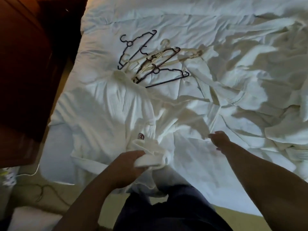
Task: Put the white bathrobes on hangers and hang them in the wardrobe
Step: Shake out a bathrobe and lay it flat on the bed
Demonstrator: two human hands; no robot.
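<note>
Curling round a thick roll of white cloth (150, 160), the fingers (139, 152) of the left hand (128, 163) are closed firmly on it, just above the near edge of the bed (166, 15). The roll is seen to belong to the bathrobe (106, 112), which is spread flat and rumpled across the near left part of the bed; it is plain white, and a small dark red emblem (141, 136) is stitched on it just beyond the gripped roll. The right hand (220, 140) is stretched forward to a loose flap of the same white fabric, its fingers only partly bent. The hand is blurred, so whether the flap is pinched or merely touched cannot be told.

Beyond the bathrobe's far end, black hangers (139, 45) and cream hangers (168, 55) are piled crosswise on the cover, and the lowest ones are overlapped by the robe's collar. How many there are cannot be counted in the tangle. More crumpled white cloth (281, 130) is heaped on the right; white on white, its outline is lost against the bedding and it is cut off by the frame. Dark wooden furniture (23, 75) is cut off at the left, a thin cable (43, 189) is seen on the floor below it, and dark trousers (176, 212) are seen at the bottom.
</note>
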